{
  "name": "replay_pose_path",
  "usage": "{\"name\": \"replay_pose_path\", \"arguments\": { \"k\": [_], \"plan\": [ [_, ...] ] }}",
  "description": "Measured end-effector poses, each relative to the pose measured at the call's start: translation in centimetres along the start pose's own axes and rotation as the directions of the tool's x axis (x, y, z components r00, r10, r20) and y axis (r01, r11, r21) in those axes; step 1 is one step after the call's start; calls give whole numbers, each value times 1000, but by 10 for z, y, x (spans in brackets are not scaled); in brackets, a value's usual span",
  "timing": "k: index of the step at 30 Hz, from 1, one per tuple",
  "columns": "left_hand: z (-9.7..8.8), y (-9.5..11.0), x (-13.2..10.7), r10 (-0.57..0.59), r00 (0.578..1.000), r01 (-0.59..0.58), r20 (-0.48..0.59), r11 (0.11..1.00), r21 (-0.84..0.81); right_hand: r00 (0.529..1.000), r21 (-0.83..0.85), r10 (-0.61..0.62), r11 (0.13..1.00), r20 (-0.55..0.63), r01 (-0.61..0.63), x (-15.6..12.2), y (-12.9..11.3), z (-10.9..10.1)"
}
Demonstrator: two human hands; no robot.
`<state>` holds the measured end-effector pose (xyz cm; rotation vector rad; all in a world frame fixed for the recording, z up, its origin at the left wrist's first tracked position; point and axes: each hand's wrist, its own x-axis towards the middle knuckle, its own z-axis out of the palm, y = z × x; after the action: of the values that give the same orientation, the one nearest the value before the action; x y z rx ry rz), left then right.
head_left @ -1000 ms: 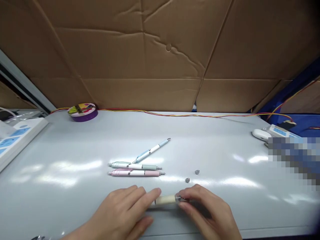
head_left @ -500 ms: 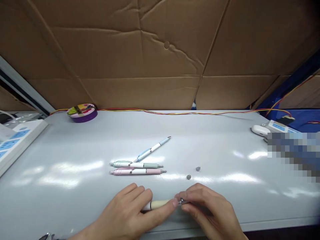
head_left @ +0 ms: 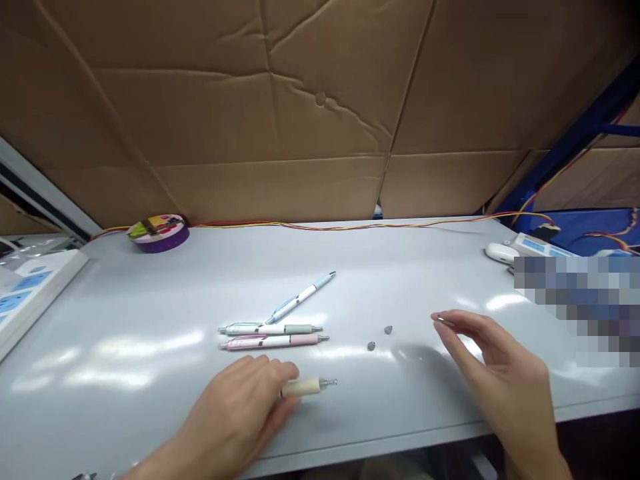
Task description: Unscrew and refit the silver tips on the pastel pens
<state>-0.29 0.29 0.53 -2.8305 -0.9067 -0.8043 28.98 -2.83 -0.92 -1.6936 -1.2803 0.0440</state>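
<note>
My left hand (head_left: 240, 407) is closed round a cream-coloured pen (head_left: 306, 387), its bare metal tip mechanism pointing right. Held away to the right, my right hand (head_left: 500, 373) pinches a small metal pen tip (head_left: 445, 321) between thumb and forefinger. Between the hands and a little farther back, two more small metal pen tips (head_left: 371, 346) lie on the table. A pink pen (head_left: 273, 342) and a green pen (head_left: 273, 329) lie side by side beyond my left hand. Behind them a blue pen (head_left: 301, 298) rests at a slant.
A round purple box (head_left: 160, 237) sits at the back left of the grey table (head_left: 425, 253). Power strips lie at the left (head_left: 35, 287) and the right (head_left: 537, 245). A white case (head_left: 501, 253) is near the right one. Thin wires (head_left: 320, 229) run along the cardboard.
My right hand has moved right and up, away from the cream pen, with the metal tip in its fingers. My left forefinger has drawn back, and the pen's front end now shows bare.
</note>
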Motion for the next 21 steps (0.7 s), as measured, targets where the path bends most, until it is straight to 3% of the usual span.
{"name": "replay_pose_path", "arguments": {
  "k": [4, 10, 15, 21],
  "plan": [
    [-4, -13, -2, -13, 1000, 14, -14, 995, 97, 945, -155, 36, 988, 326, 16, 9, 15, -9],
    [1, -25, -6, -17, 1000, 15, 10, 984, 177, 836, -100, -102, 978, 540, 183, 13, -2, 4],
    [8, -27, -7, -39, 996, 29, 78, 991, 129, 770, -96, -113, 971, 627, 220, 18, -5, 7],
    [9, -27, -7, -99, 992, 92, 83, 993, 74, 762, -174, -126, 938, 635, 301, 36, -1, -2]
  ]
}}
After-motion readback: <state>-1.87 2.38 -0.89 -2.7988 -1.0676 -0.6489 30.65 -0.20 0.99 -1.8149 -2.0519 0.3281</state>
